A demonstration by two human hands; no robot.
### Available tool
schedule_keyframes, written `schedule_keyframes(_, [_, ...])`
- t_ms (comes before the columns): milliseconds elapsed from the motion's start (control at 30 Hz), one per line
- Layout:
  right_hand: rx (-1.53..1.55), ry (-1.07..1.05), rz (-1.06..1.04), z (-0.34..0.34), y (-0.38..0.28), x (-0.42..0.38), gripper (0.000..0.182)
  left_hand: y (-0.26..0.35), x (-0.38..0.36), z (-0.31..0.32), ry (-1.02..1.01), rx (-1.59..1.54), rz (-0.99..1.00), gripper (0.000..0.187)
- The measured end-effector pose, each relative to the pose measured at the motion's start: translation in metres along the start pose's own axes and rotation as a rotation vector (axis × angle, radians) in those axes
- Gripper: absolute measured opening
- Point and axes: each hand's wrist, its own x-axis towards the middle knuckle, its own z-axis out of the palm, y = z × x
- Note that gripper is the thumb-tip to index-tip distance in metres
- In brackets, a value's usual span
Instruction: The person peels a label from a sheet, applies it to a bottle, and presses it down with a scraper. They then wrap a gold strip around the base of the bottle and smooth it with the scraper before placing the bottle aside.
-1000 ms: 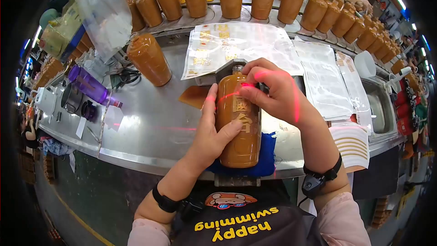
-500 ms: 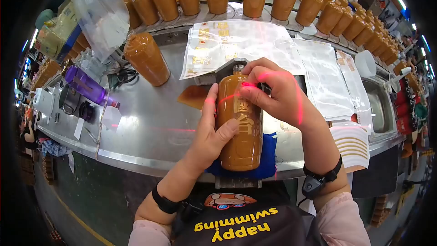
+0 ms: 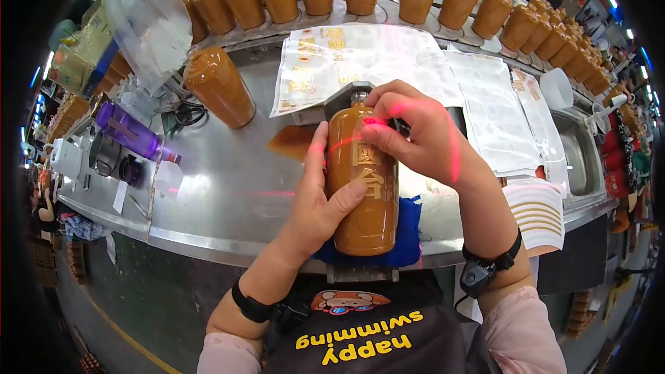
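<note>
A glossy brown bottle (image 3: 360, 228) lies tilted back in front of me, its base on a blue cloth (image 3: 410, 225) and its neck at a grey metal rest (image 3: 339, 98). Gold characters (image 3: 368, 183) run down its front. My left hand (image 3: 315, 201) grips the bottle's left side, thumb across the front over the lettering's edge. At the upper right of the bottle, my right hand (image 3: 415, 125) has thumb and fingers pinched together at the top of the characters; whatever lies between the fingertips is hidden. Red laser light crosses the bottle and this hand.
Sheets of gold transfers (image 3: 360, 62) lie behind the bottle. Another brown bottle (image 3: 220, 88) stands to the left, near a purple drinking bottle (image 3: 128, 128). A conveyor (image 3: 388, 22) carries several brown bottles along the back. Curved gold-striped labels (image 3: 533, 215) and a sink (image 3: 583, 156) are at right.
The conveyor's bottles have shifted rightward. My view has moved slightly. Both hands keep nearly the same places on the bottle, and more of the gold lettering shows below my right hand.
</note>
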Motion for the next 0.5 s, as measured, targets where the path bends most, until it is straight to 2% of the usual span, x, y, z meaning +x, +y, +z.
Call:
schedule_keyframes(133, [-0.023, 0.01, 0.022, 0.0005, -0.0018, 0.0001, 0.02, -0.0061, 0.0004, -0.0028, 0.024, 0.112, 0.04, 0.093])
schedule_keyframes(267, [0.003, 0.037, 0.04, 0.0029, -0.0002, -0.0018, 0.022, -0.0007, -0.0009, 0.0016, 0.017, 0.027, 0.004, 0.092])
schedule_keyframes(500, [-0.034, 0.098, -0.006, 0.0046, 0.0037, -0.0022, 0.019, -0.0074, -0.001, -0.0015, 0.015, 0.112, 0.038, 0.091])
